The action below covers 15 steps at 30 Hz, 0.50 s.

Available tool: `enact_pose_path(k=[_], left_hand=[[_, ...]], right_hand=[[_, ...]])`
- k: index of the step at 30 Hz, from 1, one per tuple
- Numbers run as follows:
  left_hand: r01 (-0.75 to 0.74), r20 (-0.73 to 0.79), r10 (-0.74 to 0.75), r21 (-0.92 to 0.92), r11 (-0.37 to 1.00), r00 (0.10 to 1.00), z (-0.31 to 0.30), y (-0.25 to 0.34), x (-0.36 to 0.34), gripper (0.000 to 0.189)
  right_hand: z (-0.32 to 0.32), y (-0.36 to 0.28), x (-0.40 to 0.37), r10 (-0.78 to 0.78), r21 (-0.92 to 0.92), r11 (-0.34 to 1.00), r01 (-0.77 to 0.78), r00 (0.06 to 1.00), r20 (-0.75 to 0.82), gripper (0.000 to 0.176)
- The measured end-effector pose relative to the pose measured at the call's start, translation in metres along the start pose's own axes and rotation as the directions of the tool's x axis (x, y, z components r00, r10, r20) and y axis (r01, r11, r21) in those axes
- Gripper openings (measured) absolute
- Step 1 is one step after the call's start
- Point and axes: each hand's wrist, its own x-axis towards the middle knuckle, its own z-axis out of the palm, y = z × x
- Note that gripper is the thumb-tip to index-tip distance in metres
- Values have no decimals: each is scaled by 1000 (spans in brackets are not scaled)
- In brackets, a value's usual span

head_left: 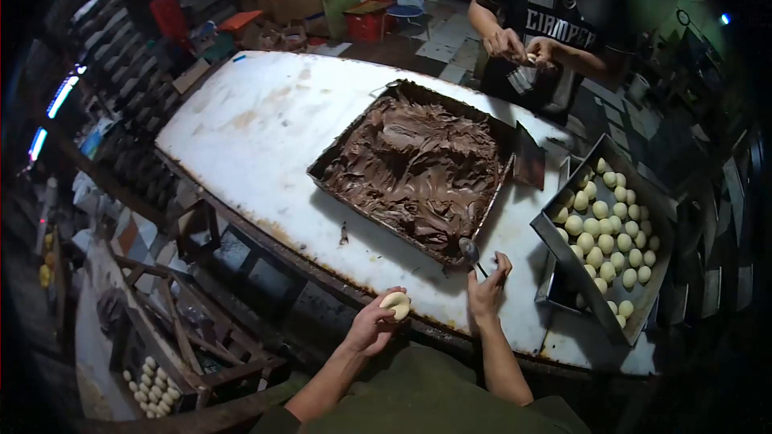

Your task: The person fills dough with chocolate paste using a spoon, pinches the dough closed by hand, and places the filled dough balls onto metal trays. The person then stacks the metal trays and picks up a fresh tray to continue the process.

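My left hand (pixel 370 329) holds a pale, cupped round of dough (pixel 396 305) at the near edge of the table. A spoon (pixel 469 250) is in my right hand (pixel 487 292), its bowl smeared brown, at the near right corner of a square metal tray (pixel 375 225). Thick brown paste that looks like chocolate filling (pixel 426 157) heaps up inside that tray. To the right of my right hand, a tilted metal tray (pixel 572 267) holds many pale dough balls (pixel 605 227).
A flat dark metal piece (pixel 529 159) leans at the paste tray's right side. Across the white table (pixel 241 145), a co-worker (pixel 555 32) handles a small pale piece. More pale balls (pixel 153 388) lie in a tray at lower left. Crates and boxes stand behind.
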Motion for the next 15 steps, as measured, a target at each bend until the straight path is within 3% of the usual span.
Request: enact_pose_path(k=[1,2,4,6,8,9,10,11,12,13,15], left_hand=[[60,-33,-57,106,993,998,-1,2,7,47],[121,-73,-108,213,969,991,-3,7,13,50],[92,-66,-69,475,875,995,-15,-2,35,51],[79,24,-108,537,840,994,-15,8,51,48],[-26,147,-105,691,722,984,-20,3,70,48],[25,276,-240,607,794,931,-5,20,67,47],[17,362,-270,570,821,893,-10,20,72,51],[18,413,-237,469,883,879,-13,59,70,52],[26,433,-198,372,928,879,-12,94,58,54],[51,394,-217,392,919,893,-14,122,51,57],[122,361,-256,354,927,897,-49,139,62,56]], right_hand=[[4,7,4,119,210,968,-137,988,94,33],[-1,10,1,125,191,971,-141,988,93,33],[-10,-1,4,20,17,1000,-22,991,132,23],[-18,-52,15,-112,43,993,108,989,93,19],[-3,-94,26,-183,124,980,158,955,233,18],[12,-114,35,-169,16,985,173,937,306,13],[32,-111,42,-133,18,991,135,929,344,12],[47,-118,80,-89,-176,969,172,912,400,13],[53,-116,101,-48,-310,927,210,888,458,16],[58,-128,127,57,-317,939,134,848,527,19],[81,-102,156,73,-513,797,319,792,607,22]])
